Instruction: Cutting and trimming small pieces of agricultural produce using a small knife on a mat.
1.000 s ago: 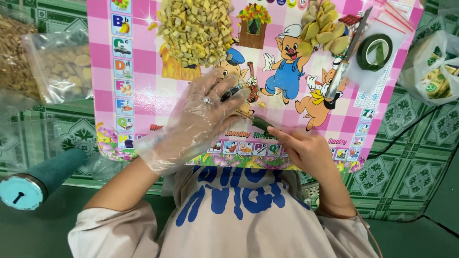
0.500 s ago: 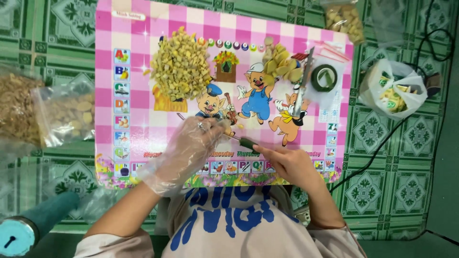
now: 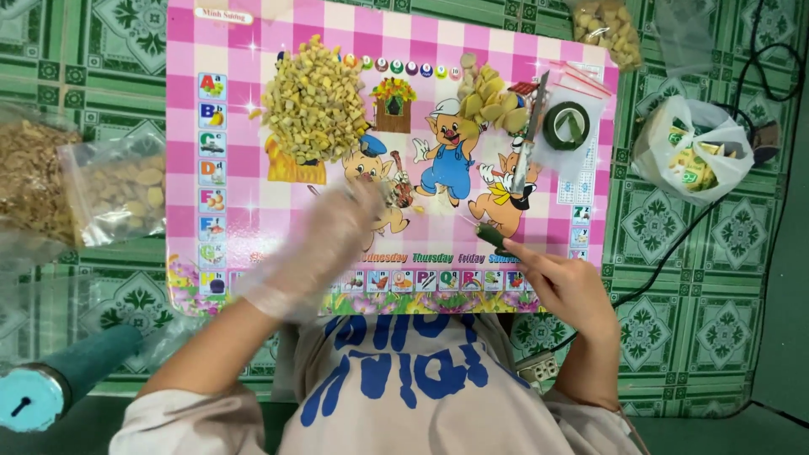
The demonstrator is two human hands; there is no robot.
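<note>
— What do we hold in our right hand [image 3: 563, 286]?

— A small dark green stick [image 3: 490, 237], pinched at its near end by fingertips; its long axis runs diagonally, free end pointing up and left over the pink board [image 3: 253, 181].

— And our left hand [image 3: 324, 244]?

— Gloved in clear plastic and blurred, fingers loosely spread over the board; we cannot tell whether it grips anything.

— What differs from half a second ago?

— Then both hands met at the stick; now the left has pulled away leftward, and the right holds it alone.

— The surroundings?

— The board lies on a green patterned floor [image 3: 708, 236], bearing a heap of yellow pieces [image 3: 316, 105], a tape roll [image 3: 565, 125] and a knife [image 3: 527, 156].
</note>
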